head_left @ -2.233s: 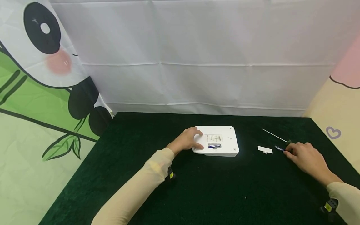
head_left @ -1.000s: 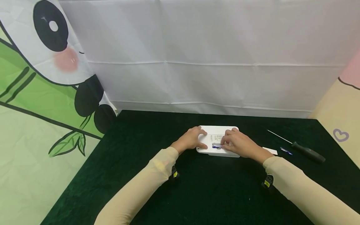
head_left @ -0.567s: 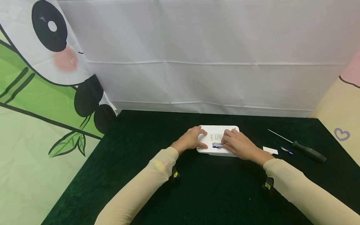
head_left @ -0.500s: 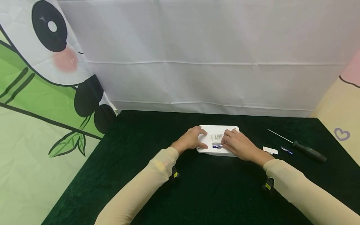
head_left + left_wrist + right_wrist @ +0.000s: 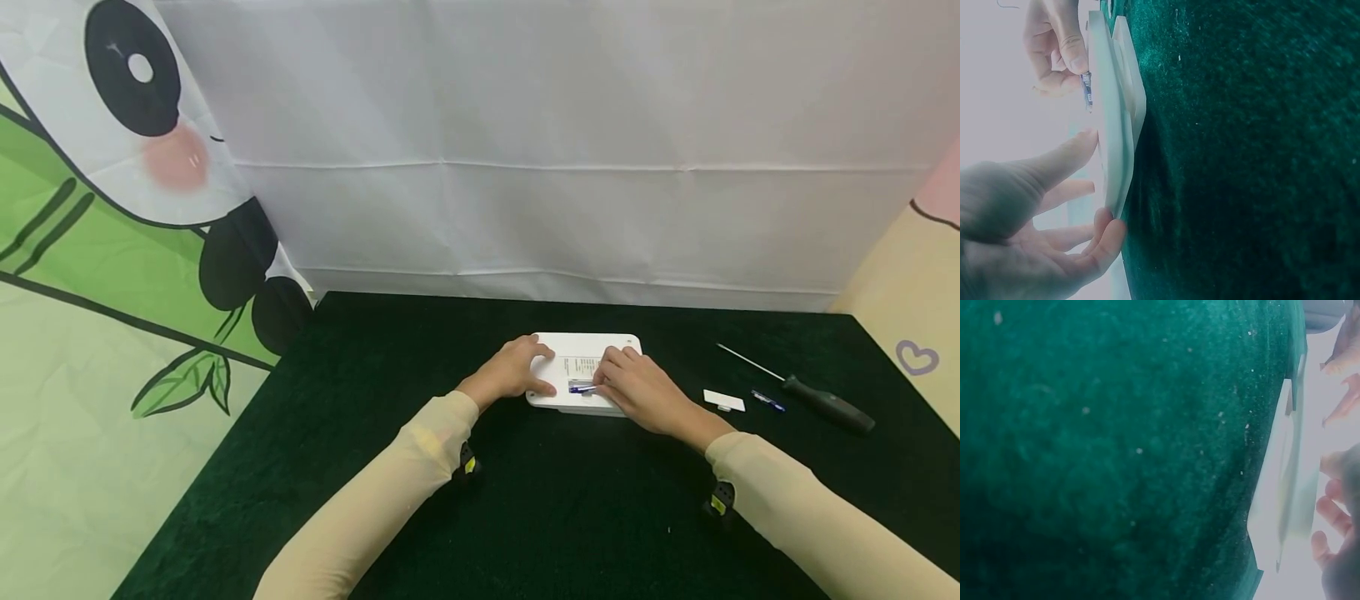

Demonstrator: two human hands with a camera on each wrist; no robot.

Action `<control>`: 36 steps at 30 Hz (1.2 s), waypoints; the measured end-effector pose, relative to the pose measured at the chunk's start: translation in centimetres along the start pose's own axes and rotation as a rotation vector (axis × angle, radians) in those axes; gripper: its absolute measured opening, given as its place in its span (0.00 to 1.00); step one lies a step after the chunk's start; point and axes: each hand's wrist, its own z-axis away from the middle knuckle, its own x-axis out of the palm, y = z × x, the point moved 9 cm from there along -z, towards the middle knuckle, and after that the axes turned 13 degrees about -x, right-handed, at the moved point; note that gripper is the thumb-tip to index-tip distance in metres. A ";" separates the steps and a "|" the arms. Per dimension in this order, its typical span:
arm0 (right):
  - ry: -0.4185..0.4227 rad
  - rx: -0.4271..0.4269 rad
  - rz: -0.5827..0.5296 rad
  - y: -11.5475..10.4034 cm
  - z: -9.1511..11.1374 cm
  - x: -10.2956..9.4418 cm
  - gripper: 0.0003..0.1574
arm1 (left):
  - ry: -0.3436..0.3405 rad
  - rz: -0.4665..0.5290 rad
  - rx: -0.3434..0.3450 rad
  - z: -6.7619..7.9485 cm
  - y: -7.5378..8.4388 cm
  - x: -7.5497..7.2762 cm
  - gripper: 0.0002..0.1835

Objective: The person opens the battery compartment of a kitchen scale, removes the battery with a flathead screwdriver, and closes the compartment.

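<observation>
head view: two hands (image 5: 513, 368) (image 5: 637, 387) at one device (image 5: 581, 342); one loose battery (image 5: 768, 401).

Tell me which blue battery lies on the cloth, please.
The battery between the white cover and the screwdriver; the right hand touches the other battery, on the white device.

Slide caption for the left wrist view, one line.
Left hand gripping the edge of a white device, right hand pinching a blue battery.

Smooth plastic device (image 5: 577, 345), napped tablecloth (image 5: 555, 508)
</observation>
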 end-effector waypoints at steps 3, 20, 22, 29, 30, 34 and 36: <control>0.017 -0.001 -0.010 0.0 0.1 -0.1 0.04 | 0.001 -0.006 0.002 -0.1 0.0 0.0 0.33; 0.059 0.082 -0.037 1.2 0.5 -0.7 0.05 | -0.005 -0.007 0.007 0.0 0.1 -0.1 0.33; 0.069 0.117 -0.019 1.8 1.1 -1.3 0.05 | -0.003 -0.004 0.003 0.0 0.1 -0.1 0.33; 0.129 0.222 0.092 5.0 6.5 -4.6 0.06 | 0.001 0.018 0.007 0.0 0.0 0.1 0.33; 0.139 0.234 0.107 5.5 7.6 -5.1 0.06 | 0.000 0.021 0.010 0.0 0.0 0.1 0.33; 0.170 0.257 0.134 6.9 11.9 -6.8 0.05 | -0.005 0.028 0.018 -0.1 0.0 0.1 0.32; 0.176 0.264 0.146 7.4 13.9 -7.4 0.05 | -0.006 0.031 0.020 -0.1 0.0 0.1 0.32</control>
